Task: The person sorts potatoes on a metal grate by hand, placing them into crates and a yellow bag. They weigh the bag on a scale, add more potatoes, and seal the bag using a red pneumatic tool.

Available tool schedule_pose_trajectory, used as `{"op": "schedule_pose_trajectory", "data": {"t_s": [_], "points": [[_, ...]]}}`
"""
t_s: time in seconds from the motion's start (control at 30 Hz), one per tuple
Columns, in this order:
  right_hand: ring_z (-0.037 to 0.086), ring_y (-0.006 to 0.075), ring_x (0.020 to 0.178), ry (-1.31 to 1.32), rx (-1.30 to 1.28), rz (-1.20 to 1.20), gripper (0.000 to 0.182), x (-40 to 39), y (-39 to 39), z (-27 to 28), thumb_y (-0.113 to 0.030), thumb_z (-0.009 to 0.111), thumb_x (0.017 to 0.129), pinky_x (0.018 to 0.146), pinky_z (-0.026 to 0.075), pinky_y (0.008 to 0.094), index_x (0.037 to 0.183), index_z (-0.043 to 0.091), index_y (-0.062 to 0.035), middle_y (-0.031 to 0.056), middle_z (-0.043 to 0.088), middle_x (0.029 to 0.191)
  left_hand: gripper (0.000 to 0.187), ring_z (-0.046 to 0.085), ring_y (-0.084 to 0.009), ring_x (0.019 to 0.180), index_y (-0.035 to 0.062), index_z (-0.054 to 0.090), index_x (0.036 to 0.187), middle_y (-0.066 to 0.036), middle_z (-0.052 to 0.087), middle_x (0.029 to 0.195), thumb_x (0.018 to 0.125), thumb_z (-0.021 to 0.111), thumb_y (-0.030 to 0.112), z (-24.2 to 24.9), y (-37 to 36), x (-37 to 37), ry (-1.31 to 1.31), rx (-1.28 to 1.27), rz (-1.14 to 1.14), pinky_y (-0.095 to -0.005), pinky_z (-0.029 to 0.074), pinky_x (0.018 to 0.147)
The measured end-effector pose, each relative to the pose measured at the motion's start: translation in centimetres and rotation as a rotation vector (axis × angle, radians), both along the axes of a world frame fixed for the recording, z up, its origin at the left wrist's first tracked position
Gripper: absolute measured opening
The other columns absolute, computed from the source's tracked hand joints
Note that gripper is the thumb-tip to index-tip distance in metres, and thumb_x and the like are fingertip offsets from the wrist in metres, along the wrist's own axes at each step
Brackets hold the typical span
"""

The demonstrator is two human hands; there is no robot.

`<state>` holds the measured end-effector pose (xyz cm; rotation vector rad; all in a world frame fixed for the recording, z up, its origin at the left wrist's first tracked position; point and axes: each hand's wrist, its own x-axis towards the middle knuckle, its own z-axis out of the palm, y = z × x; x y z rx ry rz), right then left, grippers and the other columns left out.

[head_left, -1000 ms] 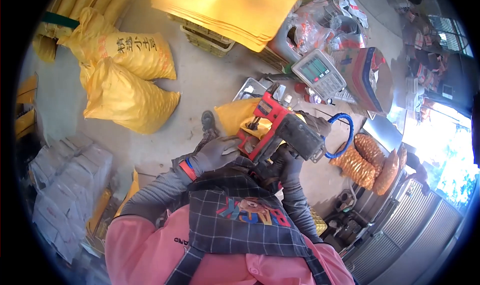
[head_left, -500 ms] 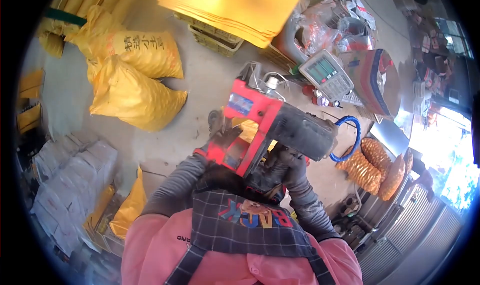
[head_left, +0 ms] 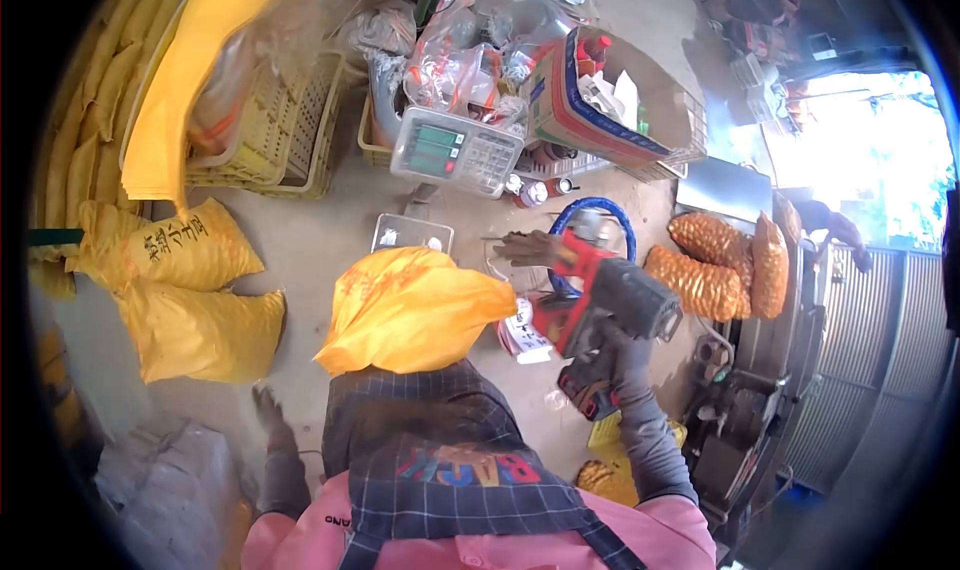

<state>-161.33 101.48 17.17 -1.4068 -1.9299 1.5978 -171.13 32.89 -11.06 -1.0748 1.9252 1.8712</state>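
My right hand [head_left: 625,355] wears a dark glove and grips the handle of a red and black handheld power machine [head_left: 590,300], right of centre. At the lower left, my left hand [head_left: 268,408], also gloved, hangs away from my body with its fingers apart and nothing in them. In front of my checked apron stands a full yellow sack [head_left: 405,310], its gathered top pointing right towards the machine. Neither hand touches this sack. A white printed label or packet [head_left: 524,332] lies between sack and machine.
Ahead are a scale display [head_left: 456,152], an open cardboard box [head_left: 600,120] and yellow crates [head_left: 300,120]. Filled yellow sacks [head_left: 200,330] lie left. Net bags [head_left: 700,280] and metal equipment [head_left: 720,430] are right. A blue hose [head_left: 628,232] loops behind the machine.
The machine has moved right and away from my body, held in my right hand. My left hand has come off it and moved down-left. The yellow sack is now in full view; the view has shifted.
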Motion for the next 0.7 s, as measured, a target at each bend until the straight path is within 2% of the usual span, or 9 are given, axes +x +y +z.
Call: {"op": "schedule_pose_trajectory", "data": {"t_s": [0.17,0.2,0.23,0.27,0.3,0.33,0.4,0.57,0.7], "points": [[0.059,0.0116,0.064,0.042,0.025,-0.330,0.029,2.6,19.4,-16.2,-0.017,0.076,0.079,0.057,0.048,0.0267,0.103,0.064,-0.0059,0.0004,0.063,0.082,0.052,0.042,-0.0177,0.125,0.0177,0.035,0.147,0.002,0.044,0.143,0.096,0.043,0.021,3.6,-2.2,9.7,-0.379,-0.202,0.243,-0.0316,0.032,0.104],[0.058,0.0113,0.061,0.048,-0.011,-0.364,0.030,2.8,22.4,-19.1,-0.018,0.078,0.078,0.054,0.048,0.0262,0.101,0.065,-0.0066,-0.0005,0.063,0.080,0.050,0.047,-0.0177,0.115,0.0188,0.040,0.143,0.002,0.047,0.141,0.093,0.044,0.017,1.9,-2.9,11.9,-0.365,-0.356,-0.002,-0.0310,0.041,0.091],[0.060,0.0125,0.065,0.072,-0.062,-0.385,0.031,2.2,24.1,-20.6,-0.020,0.078,0.077,0.057,0.049,0.0269,0.102,0.065,-0.0061,0.0007,0.064,0.083,0.054,0.046,-0.0221,0.115,0.0212,0.044,0.141,-0.004,0.039,0.143,0.092,0.055,0.041,3.5,-1.4,12.6,-0.504,0.013,0.242,-0.0370,0.041,0.092],[0.062,0.0138,0.068,0.097,-0.120,-0.398,0.033,1.4,25.0,-22.1,-0.021,0.079,0.077,0.061,0.051,0.0277,0.103,0.066,-0.0055,0.0019,0.066,0.087,0.047,0.054,-0.0163,0.098,0.0147,0.047,0.138,0.000,0.045,0.143,0.092,0.052,0.021,4.3,2.2,13.2,-0.441,-0.158,0.138,-0.0320,0.047,0.074],[0.063,0.0164,0.076,0.061,-0.101,-0.387,0.037,0.9,25.5,-23.9,-0.020,0.079,0.077,0.068,0.053,0.0291,0.108,0.065,-0.0045,0.0044,0.066,0.094,0.048,0.055,-0.0194,0.111,0.0112,0.047,0.139,-0.007,0.049,0.141,0.094,0.054,0.025,8.4,9.1,10.6,-0.567,-0.269,0.003,-0.0316,0.049,0.081],[0.065,0.0189,0.084,0.031,-0.078,-0.379,0.041,0.4,26.1,-25.6,-0.020,0.078,0.077,0.075,0.054,0.0305,0.112,0.065,-0.0035,0.0069,0.067,0.101,0.042,0.055,-0.0140,0.077,0.0108,0.056,0.132,-0.003,0.065,0.109,0.093,0.059,0.028,5.2,6.4,12.4,-0.490,-0.284,-0.211,-0.0259,0.047,0.068],[0.062,0.0235,0.102,-0.191,0.127,-0.405,0.049,3.3,28.7,-36.3,-0.017,0.078,0.075,0.091,0.050,0.0327,0.118,0.062,-0.0008,0.0109,0.065,0.114,0.042,0.062,-0.0166,0.101,0.0034,0.051,0.132,-0.012,0.065,0.112,0.095,0.058,0.020,14.2,18.8,7.4,-0.402,-0.166,-0.462,-0.0308,0.052,0.084],[0.062,0.0239,0.100,-0.185,-0.002,-0.446,0.055,1.7,25.7,-33.0,-0.021,0.079,0.074,0.087,0.050,0.0334,0.118,0.061,0.0062,0.0139,0.063,0.117,0.029,0.063,-0.0166,0.096,-0.0030,0.059,0.121,-0.011,0.065,0.110,0.097,0.054,0.014,14.9,21.6,5.5,-0.290,-0.230,-0.259,-0.0279,0.053,0.081],[0.063,0.0201,0.094,0.014,-0.088,-0.316,0.047,4.5,23.9,-31.7,-0.010,0.070,0.082,0.085,0.052,0.0320,0.123,0.056,0.0077,0.0135,0.063,0.116,0.048,0.053,-0.0346,0.118,-0.0018,0.049,0.131,-0.023,0.059,0.118,0.092,0.061,0.023,15.0,23.0,4.1,-0.551,-0.226,-0.254,-0.0434,0.047,0.097]]}}
